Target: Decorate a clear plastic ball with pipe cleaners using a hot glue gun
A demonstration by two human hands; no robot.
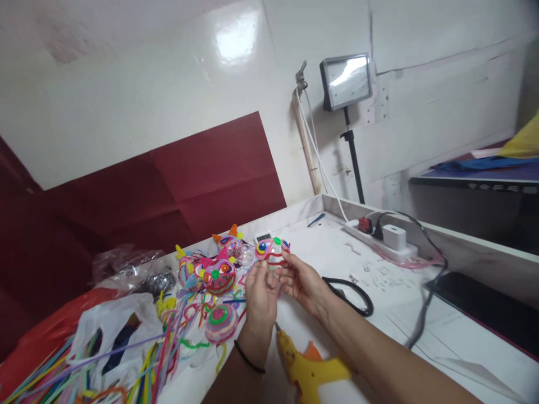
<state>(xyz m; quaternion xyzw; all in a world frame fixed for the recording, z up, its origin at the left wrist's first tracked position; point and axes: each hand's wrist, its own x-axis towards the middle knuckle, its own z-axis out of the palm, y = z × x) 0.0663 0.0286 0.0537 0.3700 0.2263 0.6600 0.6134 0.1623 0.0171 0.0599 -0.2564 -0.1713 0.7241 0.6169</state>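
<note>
Head view: colourful pipe cleaners point(84, 359) lie leftmost on my white table point(421, 331). Above it, my left hand point(260, 294) and right hand point(301, 283) both pinch a red-outlined clear plastic ball ornament point(273, 251); yellow glue gun point(309, 370) below.

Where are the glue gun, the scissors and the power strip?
glue gun point(314, 373): head view, on its yellow body.
scissors point(351, 294): head view, on the black handle loop.
power strip point(379, 238): head view, on its white casing.
</note>
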